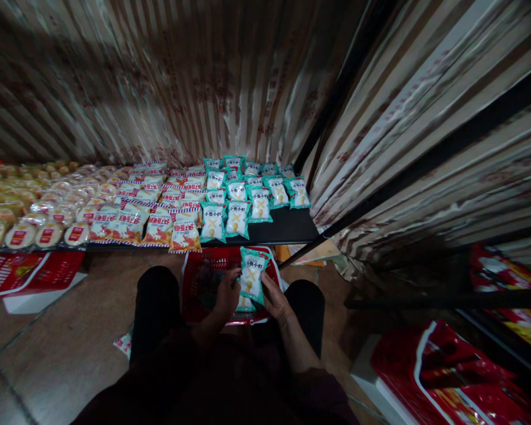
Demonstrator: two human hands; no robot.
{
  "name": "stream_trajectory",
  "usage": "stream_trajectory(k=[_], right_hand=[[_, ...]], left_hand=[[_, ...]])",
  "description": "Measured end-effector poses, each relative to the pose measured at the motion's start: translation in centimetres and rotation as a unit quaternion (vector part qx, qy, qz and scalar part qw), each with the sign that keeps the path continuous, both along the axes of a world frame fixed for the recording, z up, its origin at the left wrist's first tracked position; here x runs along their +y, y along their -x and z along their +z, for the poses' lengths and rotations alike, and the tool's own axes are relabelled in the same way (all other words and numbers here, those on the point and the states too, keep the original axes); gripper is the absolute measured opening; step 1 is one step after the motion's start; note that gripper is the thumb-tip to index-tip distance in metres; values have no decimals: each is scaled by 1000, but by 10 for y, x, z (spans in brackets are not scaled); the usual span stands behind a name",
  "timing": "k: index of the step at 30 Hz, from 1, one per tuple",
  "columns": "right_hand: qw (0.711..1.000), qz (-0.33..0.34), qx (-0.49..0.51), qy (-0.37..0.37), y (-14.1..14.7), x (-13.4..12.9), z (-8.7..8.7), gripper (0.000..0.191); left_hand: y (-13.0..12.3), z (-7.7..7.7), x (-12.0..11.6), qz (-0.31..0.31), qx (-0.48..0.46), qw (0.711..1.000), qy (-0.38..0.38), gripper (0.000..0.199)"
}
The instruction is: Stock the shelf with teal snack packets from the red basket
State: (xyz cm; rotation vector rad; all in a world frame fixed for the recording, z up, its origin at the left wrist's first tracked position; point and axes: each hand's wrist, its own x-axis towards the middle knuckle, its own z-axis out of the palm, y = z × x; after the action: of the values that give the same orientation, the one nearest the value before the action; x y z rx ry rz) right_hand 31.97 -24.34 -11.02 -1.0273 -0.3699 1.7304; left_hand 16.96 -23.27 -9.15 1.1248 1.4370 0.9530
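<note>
Between my hands, above the red basket, is a teal-and-white snack bag (252,274), held tilted with its printed front toward me. My right hand (275,298) grips its right edge. At its left edge my left hand (227,293) has curled fingers, closed against the bag; part of the fingertips is hidden. Just below, the lower end of a second teal snack bag (245,304) shows, mostly covered by the first. The red basket (194,277) stands between my knees, its contents dark and hard to make out.
A low black shelf (283,227) ahead carries rows of teal snack bags (238,218), orange-and-white snack bags (186,230) and round packaged cakes (48,235). A black metal bar (358,206) slants down on the right. Red baskets (460,366) stand at both sides.
</note>
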Motion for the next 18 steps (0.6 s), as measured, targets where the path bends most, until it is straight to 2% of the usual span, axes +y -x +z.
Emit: stream_trajectory(k=[4, 8, 10, 14, 18], right_hand=[[1000, -12, -21, 20, 0, -1, 4, 44], [999, -31, -21, 16, 3, -1, 9, 47], [999, -37, -24, 9, 4, -2, 13, 49], [997, -48, -53, -1, 4, -3, 21, 51], [994, -80, -74, -5, 5, 0, 30, 48]], left_hand=[[-3, 4, -3, -26, 38, 999, -24, 42], [-5, 16, -12, -73, 172, 972, -144, 44], [-9, 22, -16, -103, 204, 955, -189, 44], [-19, 29, -23, -152, 185, 948, -210, 46], [-28, 33, -25, -133, 110, 971, -163, 52]])
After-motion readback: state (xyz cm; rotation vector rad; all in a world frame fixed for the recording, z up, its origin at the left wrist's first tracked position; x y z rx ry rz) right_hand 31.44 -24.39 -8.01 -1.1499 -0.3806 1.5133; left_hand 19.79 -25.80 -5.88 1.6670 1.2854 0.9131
